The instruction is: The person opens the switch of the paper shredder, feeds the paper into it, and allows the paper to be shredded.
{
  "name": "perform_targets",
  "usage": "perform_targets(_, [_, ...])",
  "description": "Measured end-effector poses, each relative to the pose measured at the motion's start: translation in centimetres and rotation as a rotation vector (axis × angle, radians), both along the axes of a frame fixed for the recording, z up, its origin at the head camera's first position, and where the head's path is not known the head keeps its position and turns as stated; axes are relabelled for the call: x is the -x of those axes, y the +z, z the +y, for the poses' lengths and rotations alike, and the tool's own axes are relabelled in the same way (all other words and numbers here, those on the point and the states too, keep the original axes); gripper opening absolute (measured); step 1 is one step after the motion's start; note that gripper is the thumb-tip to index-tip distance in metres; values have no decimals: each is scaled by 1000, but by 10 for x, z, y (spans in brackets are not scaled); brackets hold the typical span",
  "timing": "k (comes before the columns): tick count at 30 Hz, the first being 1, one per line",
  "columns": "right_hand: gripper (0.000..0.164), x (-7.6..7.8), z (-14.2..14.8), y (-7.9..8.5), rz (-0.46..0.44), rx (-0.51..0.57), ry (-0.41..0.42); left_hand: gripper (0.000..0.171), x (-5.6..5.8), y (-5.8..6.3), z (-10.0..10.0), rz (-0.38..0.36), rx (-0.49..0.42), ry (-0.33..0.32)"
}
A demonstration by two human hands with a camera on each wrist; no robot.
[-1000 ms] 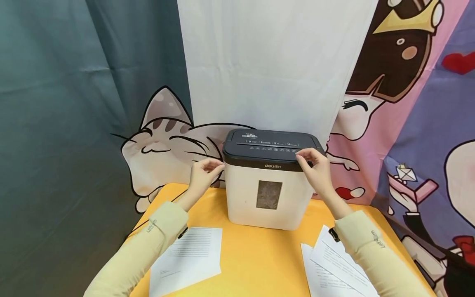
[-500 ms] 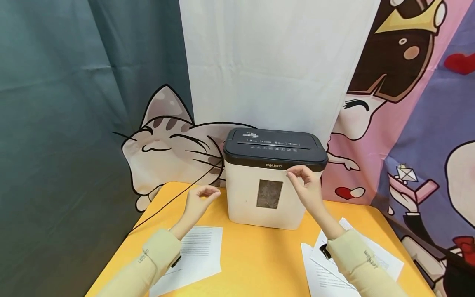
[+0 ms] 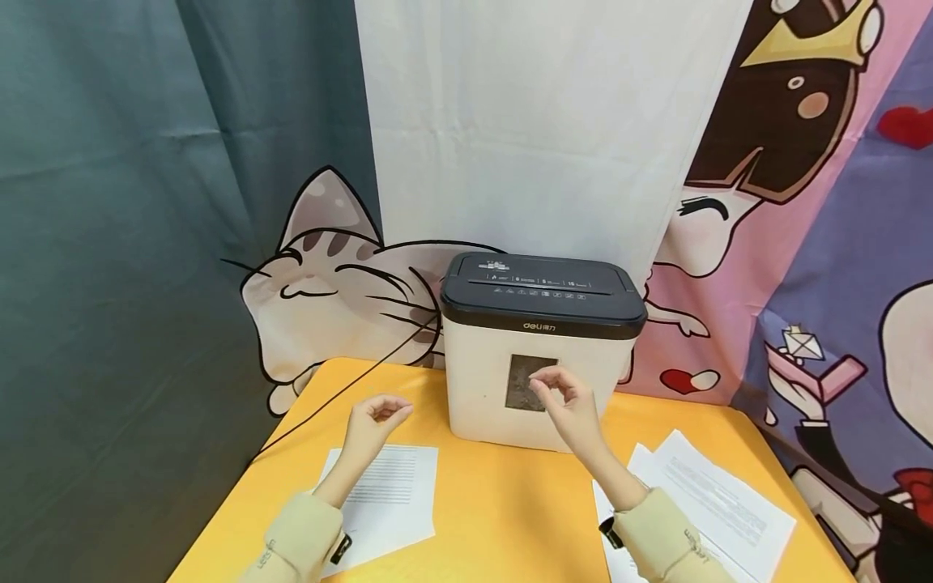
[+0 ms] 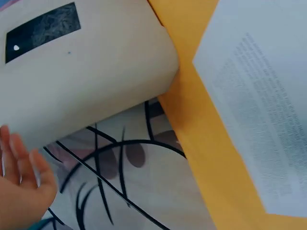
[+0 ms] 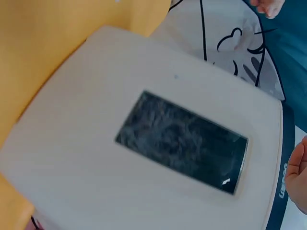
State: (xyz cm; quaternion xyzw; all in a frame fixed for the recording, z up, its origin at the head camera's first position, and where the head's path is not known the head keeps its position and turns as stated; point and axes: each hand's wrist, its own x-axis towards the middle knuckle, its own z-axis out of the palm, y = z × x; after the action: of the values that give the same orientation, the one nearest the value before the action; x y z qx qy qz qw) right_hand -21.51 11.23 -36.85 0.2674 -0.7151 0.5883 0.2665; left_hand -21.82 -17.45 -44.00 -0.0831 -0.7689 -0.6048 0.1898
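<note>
A paper shredder (image 3: 477, 376) with a white bin, a dark lid (image 3: 539, 283) and a small dark window stands upright at the back of the table. My left hand (image 3: 373, 419) hovers left of it, over the top of a printed sheet (image 3: 394, 494), fingers loosely bent and holding nothing. In front of the shredder's window is my right hand (image 3: 568, 405), thumb and fingers loosely curved with nothing between them. The left wrist view shows the left fingers (image 4: 21, 165) apart from the bin. Several printed sheets (image 3: 717, 502) lie beyond my right forearm, partly covered by the sleeve.
A thin black cord (image 3: 331, 398) runs from beside the shredder down past the left edge of the yellow table (image 3: 510, 518). Behind the table hangs a curtain (image 3: 554, 121) with cartoon prints.
Both hands have come down and back from beside the shredder's lid, the right one also drifting left. More of the right-hand sheets shows now. The shredder stays in place.
</note>
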Motion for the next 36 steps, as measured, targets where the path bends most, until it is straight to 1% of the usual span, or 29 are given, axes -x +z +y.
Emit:
perform_targets(2, [4,-2,-4,-6,-17,6,10,13,-2,-8,-3,-33,-15,-40])
perform_targets(3, [4,-2,-6,-9,-30,5,11,13,-4,-12,-4,-53,-29,-49])
perform_targets(5, [3,-4,-10,-16,-64,5,18,14,-6,-21,-5,-89,-40,-45])
perform_targets(10, [4,-5,-23,-35,-152,17,51,13,-15,-43,-8,-170,-14,39])
perform_targets(13, [4,-6,-30,-47,-188,34,66,14,-18,-55,-12,-201,20,69])
perform_targets(15, [6,-6,-34,-54,-233,48,71,15,-20,-62,-17,-208,41,93])
perform_targets(20, [9,-8,-47,-75,-395,82,87,14,-26,-80,-31,-209,98,184])
perform_targets(24, [11,-6,-53,-99,-539,118,98,16,-30,-94,-40,-243,103,215])
perform_targets(26, [14,-4,-57,-113,-618,126,104,18,-34,-100,-44,-282,100,223])
perform_targets(28, [18,-3,-61,-127,-698,129,120,20,-37,-104,-48,-325,118,239])
perform_targets(31, [21,-5,-68,-143,-796,120,155,22,-43,-108,-55,-386,172,259])
perform_targets(34, [21,-9,-74,-156,-869,131,178,23,-45,-109,-62,-403,223,282])
perform_targets(36, [19,-11,-79,-163,-915,148,185,21,-46,-110,-67,-396,247,315])
